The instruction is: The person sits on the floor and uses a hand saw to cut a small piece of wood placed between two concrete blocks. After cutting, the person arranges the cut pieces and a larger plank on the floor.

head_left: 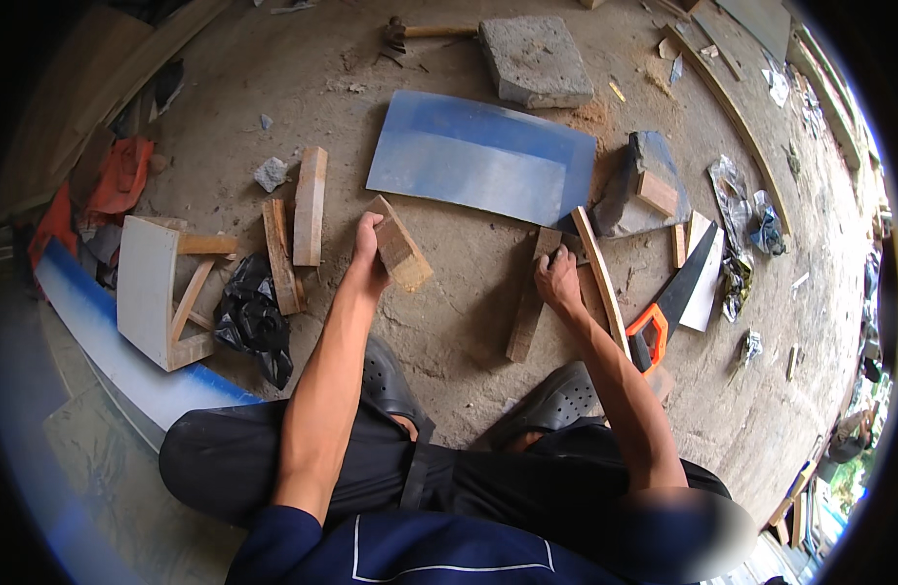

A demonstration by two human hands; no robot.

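Note:
My left hand (368, 246) is closed round a short, thick wooden block (400, 246), holding it tilted in front of me. My right hand (559, 280) is closed on the upper part of a darker wooden block (524, 327), which slants near my shoe. A long thin wood strip (601, 273) lies just right of that hand. Farther right rests a handsaw (675, 292) with a black blade and an orange and black handle. Beyond both hands lies a blue and silver sheet panel (478, 156). The fingertips of my left hand are hidden behind its block.
Two wooden blocks (311, 207) and a black plastic bag (257, 317) lie left, beside a white panel with a wooden frame (147, 292). A concrete slab (535, 60) and a hammer (431, 32) are at the back. A dark stone (629, 200) carries a small wood piece (657, 193).

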